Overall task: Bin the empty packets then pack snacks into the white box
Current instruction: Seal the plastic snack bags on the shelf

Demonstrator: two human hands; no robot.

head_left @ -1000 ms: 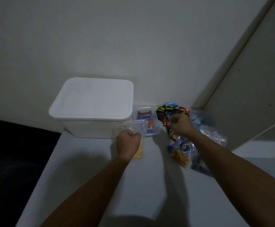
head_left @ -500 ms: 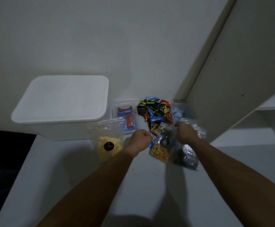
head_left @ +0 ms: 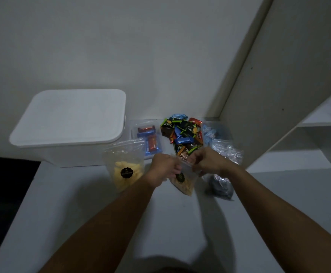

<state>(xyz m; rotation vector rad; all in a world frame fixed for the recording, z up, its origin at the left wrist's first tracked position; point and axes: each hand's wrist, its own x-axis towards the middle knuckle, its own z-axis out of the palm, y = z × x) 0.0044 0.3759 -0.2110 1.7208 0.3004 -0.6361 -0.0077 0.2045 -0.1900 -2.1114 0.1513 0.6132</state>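
Observation:
The white box [head_left: 70, 123] stands at the back left with its lid on. Beside it leans a clear zip bag of yellow snacks [head_left: 124, 166] with a black label. My left hand [head_left: 163, 168] and my right hand [head_left: 206, 161] both grip the top edge of a second clear bag of orange snacks [head_left: 182, 184], holding it up just above the table. Behind my hands lies a pile of small coloured packets [head_left: 182, 134]. A clear tub with red and blue bars [head_left: 149, 138] sits between the box and the pile.
Crumpled clear and blue bags [head_left: 219, 142] and a dark bag [head_left: 220, 186] lie at the right. A tall cabinet panel [head_left: 279, 85] with shelves [head_left: 326, 119] rises on the right. The white table [head_left: 101, 213] drops off at its left edge.
My left hand let go of the yellow snack bag and moved right. Both hands now hold the orange snack bag, lifted a little.

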